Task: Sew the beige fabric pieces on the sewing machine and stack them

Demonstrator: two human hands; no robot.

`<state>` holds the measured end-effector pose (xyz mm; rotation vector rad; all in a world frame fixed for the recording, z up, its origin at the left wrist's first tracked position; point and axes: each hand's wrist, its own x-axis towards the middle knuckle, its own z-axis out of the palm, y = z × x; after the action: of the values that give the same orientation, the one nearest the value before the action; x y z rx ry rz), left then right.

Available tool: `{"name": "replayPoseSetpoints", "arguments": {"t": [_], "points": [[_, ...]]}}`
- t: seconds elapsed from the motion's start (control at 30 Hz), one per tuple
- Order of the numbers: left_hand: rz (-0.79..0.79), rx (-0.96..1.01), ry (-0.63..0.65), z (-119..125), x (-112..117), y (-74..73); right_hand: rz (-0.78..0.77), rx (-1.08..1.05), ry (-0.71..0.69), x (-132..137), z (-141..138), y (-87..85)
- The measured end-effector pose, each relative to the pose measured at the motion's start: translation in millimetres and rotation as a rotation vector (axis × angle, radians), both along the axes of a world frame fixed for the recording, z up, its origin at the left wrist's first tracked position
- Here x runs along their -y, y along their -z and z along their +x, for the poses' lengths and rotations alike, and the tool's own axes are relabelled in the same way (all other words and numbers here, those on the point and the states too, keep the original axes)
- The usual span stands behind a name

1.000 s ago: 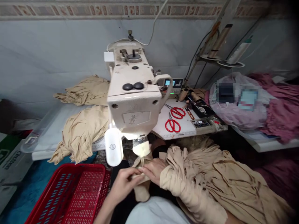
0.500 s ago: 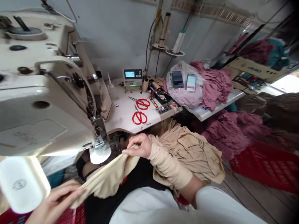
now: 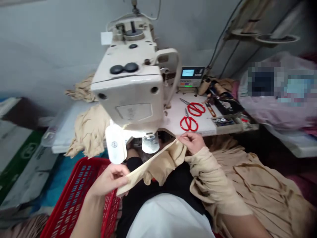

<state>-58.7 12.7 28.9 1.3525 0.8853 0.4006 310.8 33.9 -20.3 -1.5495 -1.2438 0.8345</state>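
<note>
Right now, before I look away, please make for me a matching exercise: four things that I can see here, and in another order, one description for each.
Things
1. Cloth
2. Scissors
3. Basket
4. Screen

Descriptions
A. lit, pale blue
B. red and perforated
C. beige, stretching from the left hand to the right hand
D. two pairs, red-handled, lying on the table

Right pairs: 1-C, 2-D, 3-B, 4-A
</note>
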Motion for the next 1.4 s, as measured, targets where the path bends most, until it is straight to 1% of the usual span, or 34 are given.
{"name": "replayPoseSetpoints", "arguments": {"t": [0.03,0.07,0.13,0.2,0.23,0.27,0.3,0.4,0.5,0.57,0.67,0.73,0.83,0.9,0.93,1.0,1.1,1.17,1.23,1.33,1.4], "points": [[0.064,-0.041,-0.010,7,1,-4.6,0.009,0.057,-0.061,1,-8,1.4],[0.110,-0.077,0.009,17,1,-8.8,0.021,0.101,-0.150,3,-19,1.1],[0.157,-0.115,0.091,40,2,-13.6,0.015,0.110,-0.394,14,-49,-4.2],[0.212,-0.156,0.150,59,3,-12.4,-0.089,0.031,-0.697,27,-77,-12.7],[0.239,-0.175,0.157,66,3,-9.8,-0.142,0.014,-0.802,33,-86,-16.6],[0.259,-0.189,0.154,69,3,-6.3,-0.183,0.014,-0.863,37,-91,-19.6],[0.271,-0.195,0.139,70,3,-2.4,-0.209,0.028,-0.876,40,-92,-21.5],[0.264,-0.161,0.095,61,2,7.1,-0.241,0.037,-0.767,41,-76,-21.2],[0.301,-0.143,0.015,52,2,9.2,-0.243,-0.040,-0.689,39,-60,-17.5],[0.335,-0.152,-0.033,52,3,7.8,-0.237,-0.083,-0.692,38,-60,-16.2],[0.367,-0.147,-0.017,57,5,6.8,-0.236,-0.095,-0.732,39,-71,-16.2],[0.337,-0.132,-0.022,60,6,8.3,-0.194,-0.087,-0.705,38,-75,-16.7],[0.227,-0.058,-0.148,56,6,11.9,-0.133,-0.118,-0.608,34,-72,-19.6],[0.211,0.007,-0.226,51,6,12.4,-0.135,-0.138,-0.555,33,-67,-24.8],[0.244,0.024,-0.238,48,6,11.8,-0.131,-0.130,-0.538,33,-66,-28.8],[0.370,0.018,-0.227,44,4,9.4,-0.082,-0.072,-0.499,35,-66,-38.8],[0.563,-0.029,-0.226,44,0,5.8,0.058,0.048,-0.423,38,-73,-53.9],[0.596,-0.047,-0.268,47,-4,5.3,0.130,0.081,-0.363,37,-78,-59.1],[0.550,-0.057,-0.319,50,-9,6.2,0.136,0.061,-0.309,32,-79,-58.8],[0.428,-0.071,-0.382,54,-18,7.7,0.058,-0.015,-0.259,23,-77,-51.4],[0.380,-0.090,-0.412,56,-23,7.6,0.011,-0.073,-0.235,16,-74,-46.0]]}}
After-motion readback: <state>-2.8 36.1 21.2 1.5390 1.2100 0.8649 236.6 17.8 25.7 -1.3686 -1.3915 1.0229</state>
